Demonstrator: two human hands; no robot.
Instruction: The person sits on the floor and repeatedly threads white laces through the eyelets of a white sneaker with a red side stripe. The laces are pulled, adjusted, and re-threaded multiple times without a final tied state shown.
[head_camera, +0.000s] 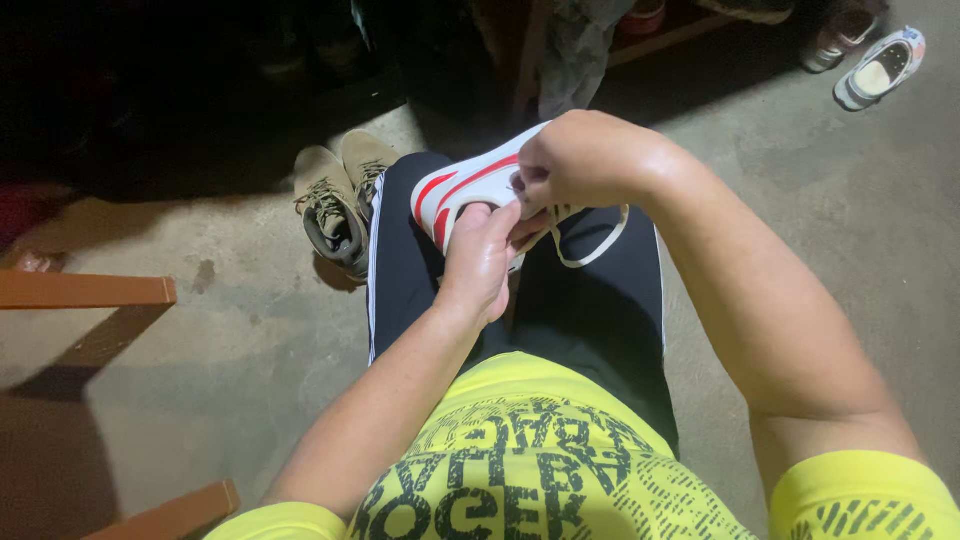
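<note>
The person is sitting with a white sneaker with red stripes resting on the lap, across the black trousers, its toe pointing toward the left knee. The left hand is gripping the shoe from below and the near side, its fingers curled and pressed against the sneaker's side. The right hand is lying over the top of the shoe, its fingers bunched together and pinching something at the lacing area, though exactly what they are nipping is hidden beneath the knuckles. A pale shoelace is hanging in a loop from under the right hand, draping over the right thigh. Just beside the left leg, a pair of tan lace-up shoes is standing on the concrete floor, touching one another. Well apart, at the far right corner, a white and grey sneaker is lying on the floor. A brown wooden rail is jutting in from the left edge, and another wooden piece is showing low at the left. The person is wearing a bright yellow shirt with dark print.
</note>
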